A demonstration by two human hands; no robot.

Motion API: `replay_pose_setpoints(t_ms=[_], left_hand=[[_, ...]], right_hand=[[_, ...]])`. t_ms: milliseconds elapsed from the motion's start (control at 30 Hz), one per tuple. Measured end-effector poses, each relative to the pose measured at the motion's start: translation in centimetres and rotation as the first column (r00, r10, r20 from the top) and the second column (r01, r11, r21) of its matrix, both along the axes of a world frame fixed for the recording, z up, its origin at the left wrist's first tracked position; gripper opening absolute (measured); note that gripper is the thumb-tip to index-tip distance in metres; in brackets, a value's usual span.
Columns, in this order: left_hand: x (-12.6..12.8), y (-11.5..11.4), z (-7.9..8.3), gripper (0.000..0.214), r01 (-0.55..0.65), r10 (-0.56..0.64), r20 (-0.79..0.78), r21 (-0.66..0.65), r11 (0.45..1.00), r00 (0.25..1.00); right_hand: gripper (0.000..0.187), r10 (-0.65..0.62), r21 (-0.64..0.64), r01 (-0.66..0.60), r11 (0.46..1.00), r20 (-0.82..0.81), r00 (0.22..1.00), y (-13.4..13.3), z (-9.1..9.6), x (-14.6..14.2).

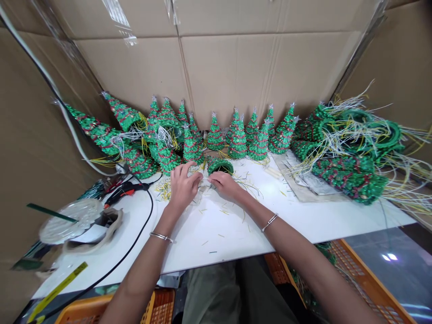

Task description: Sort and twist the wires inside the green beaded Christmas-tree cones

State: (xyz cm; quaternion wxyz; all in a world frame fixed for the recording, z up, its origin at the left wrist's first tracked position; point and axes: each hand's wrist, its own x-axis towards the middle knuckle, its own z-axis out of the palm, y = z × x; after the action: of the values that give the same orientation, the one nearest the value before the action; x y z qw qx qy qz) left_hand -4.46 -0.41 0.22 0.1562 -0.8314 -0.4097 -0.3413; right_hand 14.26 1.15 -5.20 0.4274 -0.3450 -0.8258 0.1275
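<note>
A small green tinsel Christmas tree lies on its side in front of me, its hollow dark base turned toward me. Just left of that base is my left hand, thumb and index pinched together, other fingers raised. My right hand is at the front of the base, fingertips closed in a pinch facing the left ones. Whatever thin thing sits between the fingertips is too small to make out. Around both hands are scattered yellow and white wire clippings and loose thin wires.
Finished-looking trees stand along the cardboard wall. Trees trailing long wires are heaped at right. A glue gun with black cable, a lidded container and a yellow strip lie left. Orange crates sit below the white table.
</note>
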Motion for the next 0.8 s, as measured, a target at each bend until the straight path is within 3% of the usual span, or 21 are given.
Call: replay_pose_setpoints(t_ms=[233, 333, 433, 500, 700, 800], left_hand=[[-0.4, 0.2, 0.4, 0.011, -0.002, 0.003, 0.024, -0.028, 1.000, 1.000], [-1.6, 1.4, 0.3, 0.014, -0.034, 0.045, 0.204, -0.057, 0.998, 0.978], [-3.3, 2.8, 0.2, 0.022, -0.135, 0.154, 0.470, -0.075, 0.988, 0.869], [-3.9, 3.3, 0.1, 0.026, -0.172, 0.213, 0.530, -0.126, 0.977, 0.821], [-2.3, 2.4, -0.5, 0.031, -0.113, 0.228, 0.527, -0.241, 0.964, 0.819], [-1.0, 1.9, -1.1, 0.027, -0.008, 0.195, 0.572, -0.312, 0.950, 0.797]], right_hand=[[0.032, 0.026, -0.034, -0.026, 0.999, 0.003, 1.000, 0.1, 0.4, 0.1], [0.032, 0.024, -0.066, -0.026, 0.997, -0.030, 0.999, 0.0, 0.5, 0.4], [0.032, -0.011, -0.145, -0.008, 0.989, -0.132, 0.991, -0.1, 0.5, 0.6], [0.032, -0.056, -0.225, 0.004, 0.974, -0.224, 0.973, -0.3, 0.6, 0.6], [0.035, -0.168, -0.433, -0.048, 0.900, -0.447, 0.879, -1.1, 1.2, -0.4], [0.038, -0.193, -0.464, -0.079, 0.882, -0.510, 0.838, -1.3, 1.4, -0.8]])
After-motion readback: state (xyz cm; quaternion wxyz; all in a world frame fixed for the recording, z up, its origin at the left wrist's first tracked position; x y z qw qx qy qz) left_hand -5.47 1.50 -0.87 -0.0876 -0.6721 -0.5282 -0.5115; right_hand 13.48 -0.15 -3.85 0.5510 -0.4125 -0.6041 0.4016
